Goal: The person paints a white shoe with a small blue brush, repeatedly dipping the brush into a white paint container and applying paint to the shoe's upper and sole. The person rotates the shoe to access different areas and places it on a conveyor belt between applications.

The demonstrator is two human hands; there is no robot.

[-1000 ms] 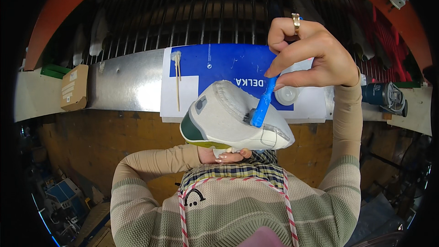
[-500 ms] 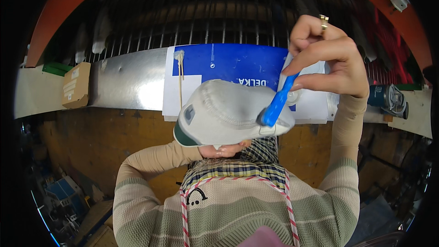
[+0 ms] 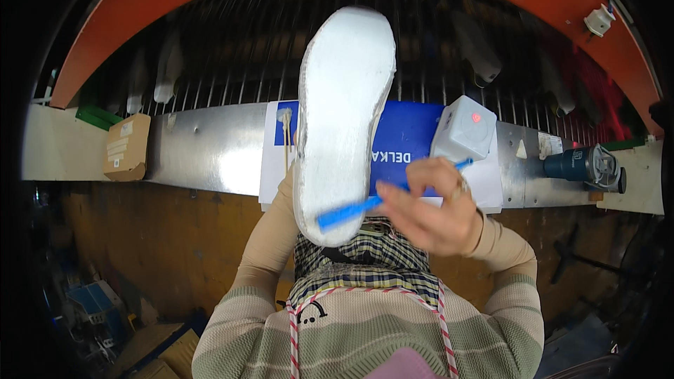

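1. Right grip (image 3: 437, 212) is pinched on a blue brush (image 3: 351, 212), a bit blurred; left grip is hidden behind the shoe, so can't tell how it's holding.
2. Shoe (image 3: 344, 112) is sole-up, left of the right grip and stretching away beyond it.
3. Progress? Sole looks white all over; brush is at the near end, contact unclear. Can't say if any patch is left.
4. Writing: upside-down white lettering on the blue-and-white sheet (image 3: 407, 126) beyond the grip, on the worktop (image 3: 210, 144). Cardboard box (image 3: 128, 146), far left of it: labels too tiny to read.

White lettering (image 3: 390, 158) on blue sheet (image 3: 411, 121), labels (image 3: 126, 128) on carton (image 3: 135, 158)
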